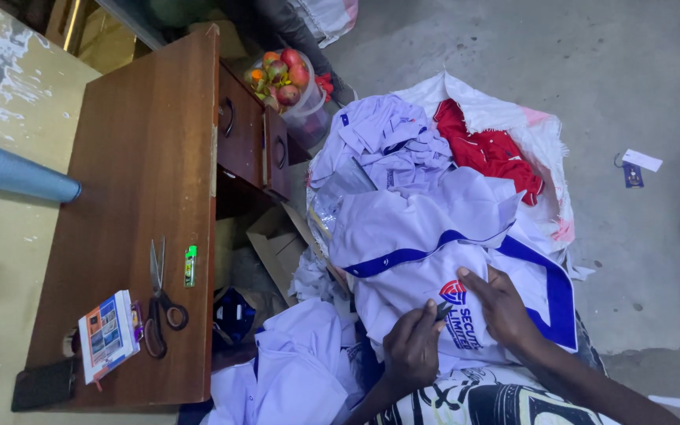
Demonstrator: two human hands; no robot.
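Observation:
A white shirt with blue trim (426, 228) lies across my lap, and a red and blue embroidered emblem (453, 292) faces up on it. My left hand (411, 349) pinches a small dark cutting tool (442, 312), whose tip sits right beside the emblem. My right hand (502, 308) lies on the cloth just right of the emblem, fingers pointing toward it and holding the fabric flat. Another white garment (297, 370) is bunched to the left of my left hand.
A brown wooden desk (147, 157) at left carries scissors (159, 303), a green lighter (190, 265), a small printed box (108, 334) and a dark phone (43, 384). On the concrete floor lie more white shirts (391, 138), a red garment (489, 149) and a bag of fruit (285, 79).

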